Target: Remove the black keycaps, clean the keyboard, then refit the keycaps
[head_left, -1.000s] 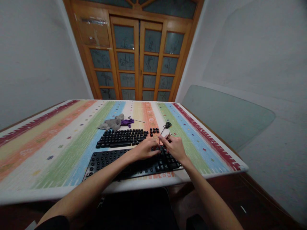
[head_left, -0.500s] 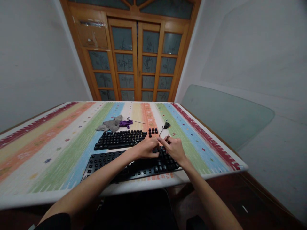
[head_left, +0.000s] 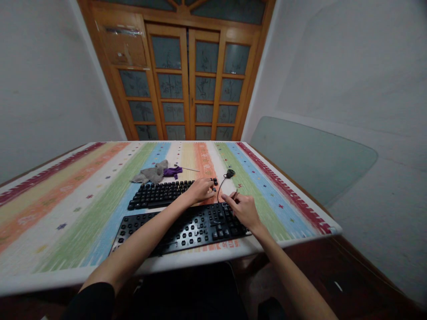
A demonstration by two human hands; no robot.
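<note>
A black keyboard (head_left: 196,231) lies near the table's front edge, many of its keycaps gone and bare switch posts showing; keycaps still sit toward its right end. Loose black keycaps (head_left: 160,194) are laid out in rows behind it. My left hand (head_left: 201,190) reaches over the right end of these rows, its fingers pinched on a small dark keycap (head_left: 214,189). Above the keyboard's right end, my right hand (head_left: 246,210) is closed around a small thin wire-like tool (head_left: 236,194), mostly hidden by the fingers.
The keyboard's coiled cable (head_left: 229,174) lies behind my right hand. A grey cloth (head_left: 151,173), a purple cloth (head_left: 172,172) and a thin rod (head_left: 191,169) lie behind the keycap rows. A striped cloth (head_left: 83,209) covers the table.
My left hand has parted from my right hand and moved up and left, from over the keyboard to the loose keycaps. My right hand stays nearly in place. The view has shifted slightly.
</note>
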